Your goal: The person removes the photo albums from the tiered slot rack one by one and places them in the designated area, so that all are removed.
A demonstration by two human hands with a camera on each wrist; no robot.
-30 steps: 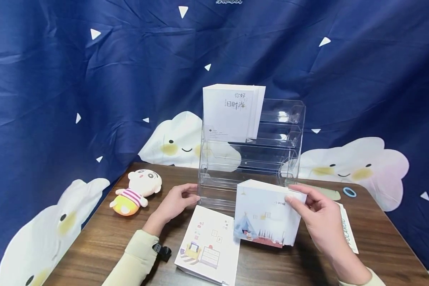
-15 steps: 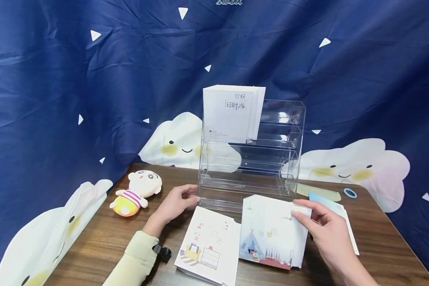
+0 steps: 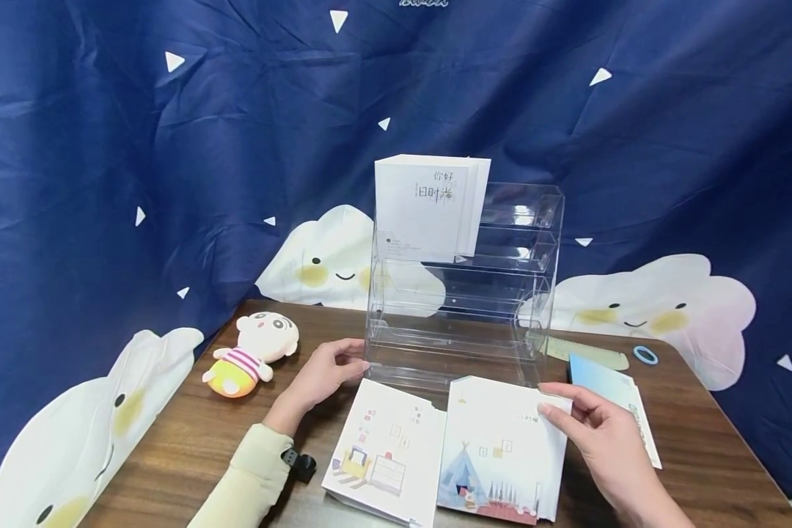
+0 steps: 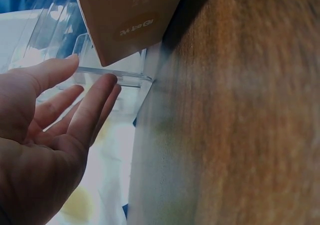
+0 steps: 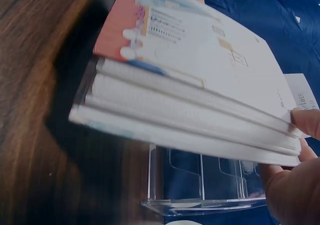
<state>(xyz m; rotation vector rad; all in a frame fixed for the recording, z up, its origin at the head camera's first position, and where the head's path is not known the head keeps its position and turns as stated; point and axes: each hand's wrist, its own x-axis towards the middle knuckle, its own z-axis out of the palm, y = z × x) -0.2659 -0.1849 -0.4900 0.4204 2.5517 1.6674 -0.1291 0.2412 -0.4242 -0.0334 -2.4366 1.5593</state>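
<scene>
My right hand (image 3: 603,433) pinches a stack of white notebooks (image 3: 495,447) by its upper right corner, thumb on the front cover. The top cover shows a blue tent drawing; the right wrist view shows several thick notebooks (image 5: 190,110) tilted above the table. My left hand (image 3: 323,375) touches the lower left corner of a clear plastic tiered rack (image 3: 462,293) with relaxed fingers; the left wrist view has its fingertips (image 4: 109,80) at the rack's edge. Another notebook stack (image 3: 386,455) lies just in front of the rack, left of the held one.
White notebooks (image 3: 425,209) stand in the rack's upper left. A plush doll (image 3: 251,356) lies at the left. A pale comb (image 3: 584,353), a blue ring (image 3: 645,356) and a blue-and-white card pack (image 3: 610,392) lie right of the rack on the wooden table (image 3: 706,455).
My right hand has brought the tent notebook stack down and nearer to me, beside the other stack, uncovering the blue card pack. My left hand has stayed at the rack's corner.
</scene>
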